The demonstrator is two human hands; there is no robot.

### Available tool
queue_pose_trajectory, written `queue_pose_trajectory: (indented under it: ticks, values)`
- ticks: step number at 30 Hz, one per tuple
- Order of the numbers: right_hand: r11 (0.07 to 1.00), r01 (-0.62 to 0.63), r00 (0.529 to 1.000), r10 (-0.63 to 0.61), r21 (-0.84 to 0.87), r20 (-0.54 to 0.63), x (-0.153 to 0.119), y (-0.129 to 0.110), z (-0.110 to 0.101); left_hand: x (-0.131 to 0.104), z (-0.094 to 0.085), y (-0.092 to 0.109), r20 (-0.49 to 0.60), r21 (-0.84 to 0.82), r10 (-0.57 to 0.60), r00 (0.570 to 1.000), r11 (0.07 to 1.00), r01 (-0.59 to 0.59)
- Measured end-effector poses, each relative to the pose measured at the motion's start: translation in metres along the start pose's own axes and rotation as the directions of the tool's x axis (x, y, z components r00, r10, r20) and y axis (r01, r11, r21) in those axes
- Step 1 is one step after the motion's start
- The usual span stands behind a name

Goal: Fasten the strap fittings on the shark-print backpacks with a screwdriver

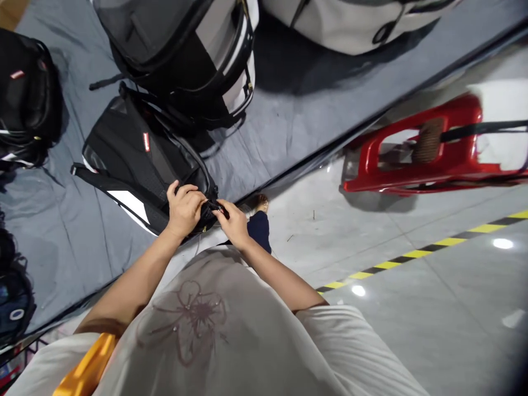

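Note:
A black backpack (pixel 132 143) with a small red label and a white side panel lies on the grey cloth in front of me. My left hand (pixel 185 209) rests at its near end, thumb and index finger pinched on a black strap or edge there. Close beside it, my right hand (pixel 232 221) is closed on a small black piece at the same corner, perhaps a strap end or buckle; its exact kind is too small to make out. The fingertips of both hands nearly meet.
A larger black and grey backpack (pixel 177 55) stands just beyond, and a light grey bag (pixel 350 22) lies farther right. Another black backpack (pixel 28 99) is at the left. On the floor to the right are a red plastic stool (pixel 416 179) and yellow-black tape (pixel 416 253).

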State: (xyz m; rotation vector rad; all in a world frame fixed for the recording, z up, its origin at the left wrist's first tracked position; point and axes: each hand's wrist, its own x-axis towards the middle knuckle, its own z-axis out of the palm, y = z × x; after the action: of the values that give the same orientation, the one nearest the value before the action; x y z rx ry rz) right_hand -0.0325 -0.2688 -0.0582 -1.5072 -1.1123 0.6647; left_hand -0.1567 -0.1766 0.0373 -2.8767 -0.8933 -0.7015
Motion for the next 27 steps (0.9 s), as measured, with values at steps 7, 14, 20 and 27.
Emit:
queue_pose_trajectory:
  ticks: [7, 14, 20, 27]
  values:
    - [0.988, 0.082, 0.996, -0.087, -0.131, -0.037, 0.009, -0.003, -0.002, 0.012, 0.009, 0.002, -0.026, -0.084, -0.243, 0.970, 0.967, 0.240]
    - [0.975, 0.108, 0.994, -0.108, -0.194, 0.015, 0.014, -0.005, 0.001, 0.013, 0.012, 0.005, 0.008, -0.082, -0.300, 0.954, 0.951, 0.300]
    - [0.981, 0.116, 0.993, -0.112, -0.157, 0.032, 0.015, -0.003, -0.001, 0.015, 0.013, 0.008, -0.007, -0.111, -0.331, 0.944, 0.938, 0.328]
    - [0.978, 0.126, 0.986, -0.106, -0.165, 0.128, 0.020, -0.004, -0.005, 0.013, 0.015, 0.006, -0.031, -0.135, -0.328, 0.944, 0.937, 0.321]
